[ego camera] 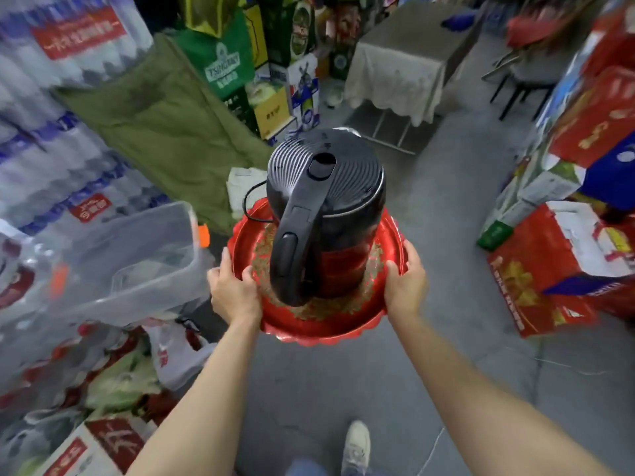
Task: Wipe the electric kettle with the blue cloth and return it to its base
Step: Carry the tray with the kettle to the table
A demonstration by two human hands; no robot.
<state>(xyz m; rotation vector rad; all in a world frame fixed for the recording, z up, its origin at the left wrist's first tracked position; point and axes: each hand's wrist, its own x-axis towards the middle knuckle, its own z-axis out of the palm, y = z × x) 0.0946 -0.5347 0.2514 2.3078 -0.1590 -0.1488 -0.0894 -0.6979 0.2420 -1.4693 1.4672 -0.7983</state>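
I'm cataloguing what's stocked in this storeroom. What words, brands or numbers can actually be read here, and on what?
"TSINGTAO": white letters on the green beer carton behind the kettle.
Red labels on the bottled water packs: white characters, too blurred to read.
Red gift boxes at right: gold print, not legible.
Kettle and red tray: no readable text.

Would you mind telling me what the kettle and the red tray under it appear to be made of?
The kettle: lid and handle look like matte black plastic, with moulded ridges on the lid and no glare; its lower body is red and looks glossy, material unclear. The red tray: shiny, with a scalloped rim and gold print; lacquered plastic or thin metal, hard to tell. Both hands, left and right, grip its rim.
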